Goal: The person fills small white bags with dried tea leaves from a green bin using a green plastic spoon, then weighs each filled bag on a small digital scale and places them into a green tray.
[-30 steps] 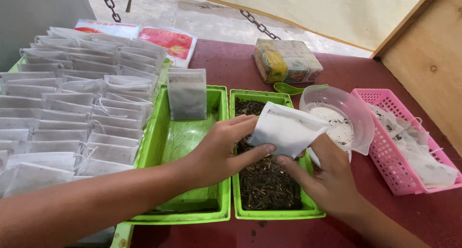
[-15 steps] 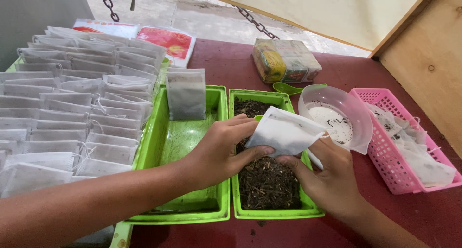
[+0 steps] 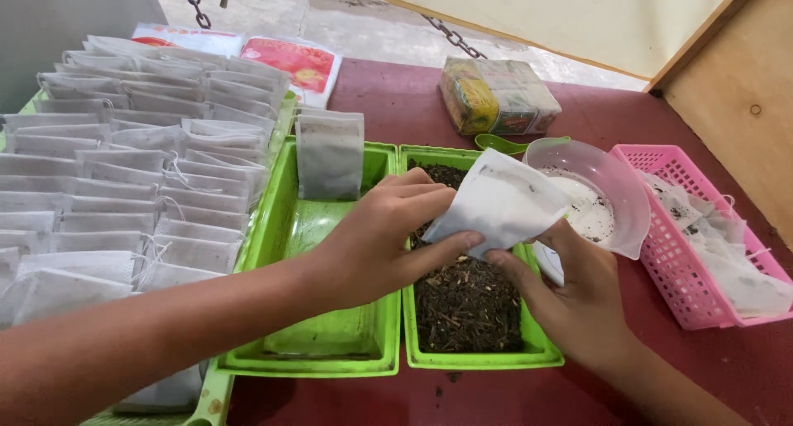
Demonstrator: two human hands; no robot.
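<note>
Both hands pinch one white paper sachet (image 3: 501, 201) over the green plastic tray of dark dried leaves (image 3: 467, 302); left hand (image 3: 382, 242) thumb-under, right hand (image 3: 570, 298) fingers curled, near the dark red table's (image 3: 396, 95) front edge.

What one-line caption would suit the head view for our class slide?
Left hand and right hand hold a white filter bag over a green tray of dark loose leaves.
</note>
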